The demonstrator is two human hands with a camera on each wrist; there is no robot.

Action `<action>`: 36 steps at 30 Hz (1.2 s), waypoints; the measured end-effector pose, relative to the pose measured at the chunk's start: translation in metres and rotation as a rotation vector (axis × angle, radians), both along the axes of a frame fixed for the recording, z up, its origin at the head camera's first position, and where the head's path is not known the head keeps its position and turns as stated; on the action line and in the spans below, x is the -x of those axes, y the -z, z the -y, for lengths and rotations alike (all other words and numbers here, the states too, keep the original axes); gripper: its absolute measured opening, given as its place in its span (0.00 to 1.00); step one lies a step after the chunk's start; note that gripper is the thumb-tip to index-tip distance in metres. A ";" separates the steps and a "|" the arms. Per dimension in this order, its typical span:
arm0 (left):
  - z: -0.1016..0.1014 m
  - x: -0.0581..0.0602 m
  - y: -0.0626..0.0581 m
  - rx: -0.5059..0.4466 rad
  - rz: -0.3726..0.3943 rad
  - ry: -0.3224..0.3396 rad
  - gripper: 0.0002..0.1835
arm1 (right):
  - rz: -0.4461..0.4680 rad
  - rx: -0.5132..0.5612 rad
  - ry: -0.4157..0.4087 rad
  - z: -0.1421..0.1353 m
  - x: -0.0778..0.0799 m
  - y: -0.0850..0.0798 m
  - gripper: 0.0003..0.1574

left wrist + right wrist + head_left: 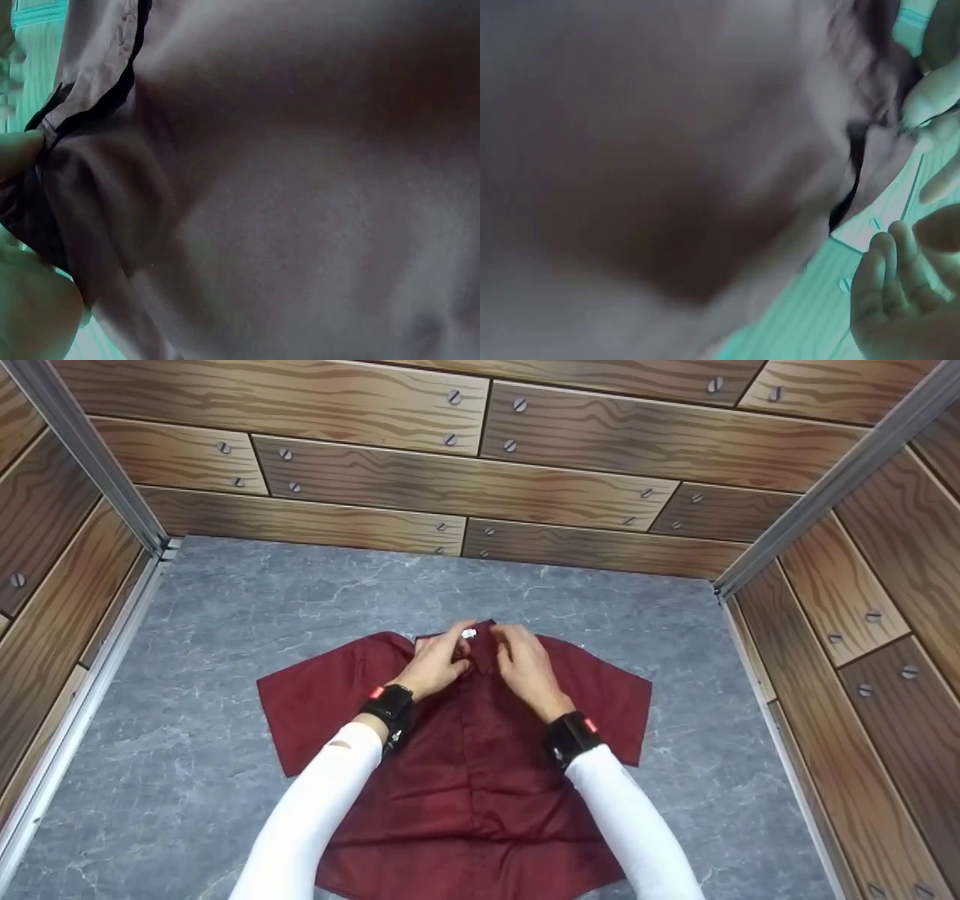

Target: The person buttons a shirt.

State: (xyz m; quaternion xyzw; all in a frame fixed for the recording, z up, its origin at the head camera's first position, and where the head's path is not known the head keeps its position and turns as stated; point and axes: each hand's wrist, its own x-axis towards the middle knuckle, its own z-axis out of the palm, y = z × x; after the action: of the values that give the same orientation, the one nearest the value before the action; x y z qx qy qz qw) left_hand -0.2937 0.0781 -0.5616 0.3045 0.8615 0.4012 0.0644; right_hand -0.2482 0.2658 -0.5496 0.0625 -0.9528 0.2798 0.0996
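A dark red short-sleeved shirt [420, 795] lies front up on the grey surface, its sleeves spread to both sides. My left hand [439, 664] pinches the shirt's collar [486, 649] between thumb and fingers. In the left wrist view the thumb [19, 154] presses on the collar's folded edge. A small white label [469, 634] shows at the neck beside the left fingertips. Across the collar is my right hand [525, 664]. The right wrist view has its loosely bent fingers [892, 277] apart from the cloth, below the left hand's fingers [934, 97].
The grey marbled surface [202, 660] extends around the shirt. Wood-patterned panels [375, 465] stand at the back and both sides, with metal rails [97, 457] at the corners. Creases cross the lower shirt front. Black bands [390, 705] circle both wrists over white sleeves.
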 end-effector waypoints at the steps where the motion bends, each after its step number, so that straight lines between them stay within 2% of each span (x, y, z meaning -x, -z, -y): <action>1: 0.000 0.000 0.000 -0.007 0.010 0.008 0.37 | -0.003 -0.054 -0.059 -0.001 0.003 0.000 0.23; 3: 0.000 0.000 -0.002 -0.020 0.054 0.015 0.38 | 0.016 -0.142 -0.174 -0.003 0.008 -0.001 0.27; 5: 0.000 0.001 -0.003 -0.019 0.095 0.016 0.37 | 0.069 -0.198 -0.250 -0.005 0.012 -0.001 0.27; 9: 0.001 0.002 -0.007 0.029 0.133 0.009 0.27 | 0.117 -0.224 -0.310 -0.009 0.017 -0.001 0.17; 12: 0.003 0.004 -0.010 0.114 0.091 0.018 0.22 | 0.119 -0.215 -0.311 -0.012 0.018 -0.003 0.10; 17: 0.009 0.008 -0.015 0.215 0.041 0.093 0.20 | 0.153 -0.212 -0.279 -0.017 0.016 -0.008 0.07; 21: 0.012 0.009 -0.018 0.218 0.028 0.122 0.23 | 0.134 -0.215 -0.258 -0.019 0.015 -0.013 0.10; 24: 0.009 0.010 -0.019 0.176 -0.018 0.092 0.23 | 0.104 -0.201 -0.227 -0.021 0.015 -0.015 0.10; 29: 0.001 0.012 -0.012 0.110 -0.127 -0.006 0.19 | 0.073 -0.201 -0.112 -0.018 0.019 -0.010 0.10; 32: -0.001 0.014 -0.006 0.136 -0.188 -0.062 0.19 | 0.059 -0.229 -0.043 -0.016 0.023 -0.003 0.10; 36: 0.004 0.014 0.003 0.193 -0.181 -0.106 0.21 | 0.063 -0.245 0.007 -0.013 0.029 0.006 0.11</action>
State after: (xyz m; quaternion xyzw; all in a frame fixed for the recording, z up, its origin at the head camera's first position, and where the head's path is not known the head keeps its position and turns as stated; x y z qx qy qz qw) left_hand -0.3072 0.0742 -0.5643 0.2857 0.9133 0.2901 -0.0058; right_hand -0.2773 0.2788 -0.5561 0.0624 -0.9827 0.1626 0.0623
